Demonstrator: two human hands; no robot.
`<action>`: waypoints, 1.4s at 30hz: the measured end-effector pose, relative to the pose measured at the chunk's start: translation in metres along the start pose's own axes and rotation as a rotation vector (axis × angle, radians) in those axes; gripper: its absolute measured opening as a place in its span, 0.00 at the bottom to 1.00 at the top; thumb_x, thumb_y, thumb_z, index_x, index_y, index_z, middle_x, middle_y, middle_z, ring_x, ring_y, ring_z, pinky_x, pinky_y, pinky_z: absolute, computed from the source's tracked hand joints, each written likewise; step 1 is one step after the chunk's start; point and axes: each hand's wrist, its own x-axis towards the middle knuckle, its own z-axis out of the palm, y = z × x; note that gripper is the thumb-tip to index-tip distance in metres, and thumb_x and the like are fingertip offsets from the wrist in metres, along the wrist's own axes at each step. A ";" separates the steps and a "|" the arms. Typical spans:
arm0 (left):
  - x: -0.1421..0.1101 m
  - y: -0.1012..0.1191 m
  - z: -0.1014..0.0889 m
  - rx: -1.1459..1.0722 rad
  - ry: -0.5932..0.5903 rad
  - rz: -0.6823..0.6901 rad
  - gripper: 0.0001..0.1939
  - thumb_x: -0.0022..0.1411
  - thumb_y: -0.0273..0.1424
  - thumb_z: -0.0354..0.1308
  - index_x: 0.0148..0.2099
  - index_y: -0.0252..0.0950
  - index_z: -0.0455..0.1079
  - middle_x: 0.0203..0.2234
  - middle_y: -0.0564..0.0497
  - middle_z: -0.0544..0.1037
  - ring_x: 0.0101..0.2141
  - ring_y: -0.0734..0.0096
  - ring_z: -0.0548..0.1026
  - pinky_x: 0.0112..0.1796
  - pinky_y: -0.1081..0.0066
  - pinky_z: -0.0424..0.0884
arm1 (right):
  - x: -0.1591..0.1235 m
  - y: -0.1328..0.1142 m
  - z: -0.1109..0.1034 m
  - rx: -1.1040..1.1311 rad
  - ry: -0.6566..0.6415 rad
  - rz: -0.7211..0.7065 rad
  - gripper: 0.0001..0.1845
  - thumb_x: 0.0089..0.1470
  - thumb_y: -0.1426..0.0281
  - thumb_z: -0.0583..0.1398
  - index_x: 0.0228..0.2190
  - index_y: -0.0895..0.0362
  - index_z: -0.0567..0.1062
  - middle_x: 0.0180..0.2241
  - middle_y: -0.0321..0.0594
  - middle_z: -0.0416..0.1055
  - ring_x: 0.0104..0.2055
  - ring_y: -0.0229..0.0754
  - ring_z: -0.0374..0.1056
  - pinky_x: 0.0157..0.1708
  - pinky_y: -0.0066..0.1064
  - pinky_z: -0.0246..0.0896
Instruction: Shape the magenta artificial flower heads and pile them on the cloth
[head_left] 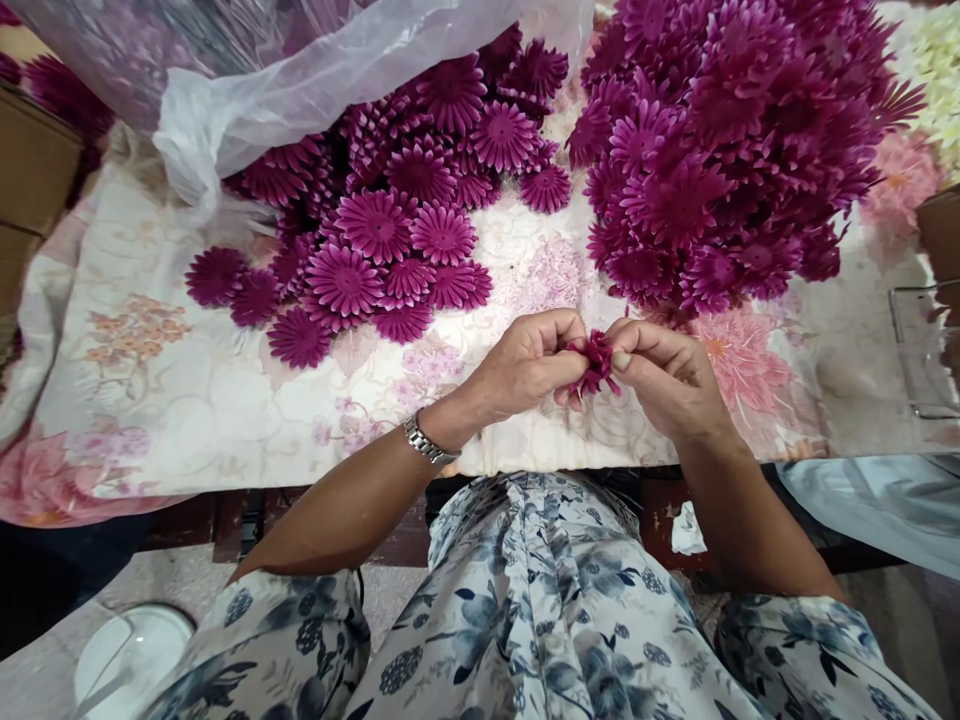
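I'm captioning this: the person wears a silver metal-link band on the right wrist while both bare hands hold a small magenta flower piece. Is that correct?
Not quite: the head view shows the silver metal-link band on the left wrist, not the right. The left hand and right hand do hold the small magenta flower piece.

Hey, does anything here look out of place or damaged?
Two things, mildly. A white scrap below the tablecloth's front edge, right of your shirt, looks stray. The flower in your fingers looks bunched up, unlike the open flowers piled on the left, though handling may explain that.
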 end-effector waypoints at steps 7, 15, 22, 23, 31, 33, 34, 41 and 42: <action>0.006 -0.009 0.000 0.130 0.140 0.183 0.07 0.47 0.20 0.52 0.30 0.35 0.60 0.20 0.59 0.65 0.18 0.84 0.65 0.19 0.80 0.61 | 0.001 0.000 0.002 -0.084 0.028 -0.033 0.06 0.51 0.76 0.58 0.24 0.56 0.69 0.24 0.31 0.62 0.27 0.32 0.57 0.27 0.26 0.53; 0.004 -0.012 -0.001 0.447 0.140 0.311 0.03 0.52 0.24 0.53 0.28 0.34 0.62 0.22 0.56 0.67 0.25 0.80 0.66 0.26 0.77 0.63 | -0.003 -0.004 0.004 -0.278 0.017 -0.105 0.06 0.56 0.73 0.56 0.27 0.56 0.69 0.27 0.33 0.63 0.29 0.33 0.60 0.31 0.28 0.55; 0.005 -0.009 0.001 0.326 0.189 0.246 0.05 0.53 0.27 0.54 0.27 0.34 0.61 0.19 0.58 0.65 0.21 0.82 0.65 0.23 0.78 0.61 | -0.008 0.005 0.007 -0.266 0.059 -0.117 0.17 0.44 0.63 0.68 0.35 0.53 0.69 0.32 0.33 0.65 0.35 0.36 0.63 0.38 0.30 0.59; 0.005 -0.009 0.001 0.344 0.199 0.255 0.05 0.53 0.27 0.55 0.27 0.34 0.61 0.20 0.57 0.66 0.22 0.81 0.66 0.24 0.78 0.62 | -0.008 0.007 0.008 -0.263 0.087 -0.102 0.19 0.41 0.63 0.70 0.34 0.53 0.69 0.32 0.32 0.65 0.35 0.36 0.63 0.37 0.30 0.59; 0.001 -0.004 0.002 0.150 0.065 0.128 0.04 0.53 0.26 0.57 0.27 0.32 0.66 0.17 0.56 0.69 0.18 0.81 0.68 0.21 0.79 0.65 | -0.001 -0.002 0.004 0.013 0.029 0.039 0.11 0.46 0.66 0.68 0.26 0.55 0.71 0.24 0.30 0.68 0.25 0.31 0.65 0.26 0.25 0.63; 0.001 -0.003 0.002 0.092 0.056 0.097 0.05 0.53 0.27 0.58 0.27 0.32 0.66 0.18 0.55 0.70 0.17 0.81 0.68 0.20 0.78 0.65 | -0.001 -0.005 0.003 0.044 0.028 0.025 0.09 0.47 0.67 0.67 0.26 0.55 0.71 0.23 0.30 0.69 0.24 0.31 0.66 0.26 0.24 0.64; 0.001 -0.003 0.001 0.063 0.056 0.091 0.05 0.53 0.28 0.59 0.28 0.32 0.67 0.18 0.55 0.70 0.17 0.81 0.68 0.20 0.78 0.65 | -0.001 -0.006 0.002 0.039 0.033 0.015 0.09 0.47 0.67 0.67 0.26 0.56 0.71 0.23 0.30 0.69 0.24 0.30 0.66 0.26 0.24 0.64; 0.001 -0.002 0.003 0.102 0.094 0.129 0.05 0.53 0.26 0.58 0.27 0.33 0.64 0.18 0.57 0.69 0.17 0.81 0.69 0.19 0.79 0.64 | -0.003 0.000 0.004 -0.022 0.126 0.000 0.10 0.51 0.64 0.64 0.28 0.56 0.70 0.24 0.32 0.66 0.25 0.31 0.62 0.26 0.25 0.60; 0.001 -0.001 0.003 0.130 0.082 0.119 0.05 0.53 0.26 0.57 0.27 0.33 0.63 0.18 0.57 0.68 0.17 0.81 0.69 0.18 0.80 0.64 | -0.004 0.001 0.004 -0.029 0.129 -0.004 0.09 0.52 0.64 0.63 0.28 0.56 0.70 0.25 0.32 0.66 0.26 0.31 0.62 0.26 0.25 0.59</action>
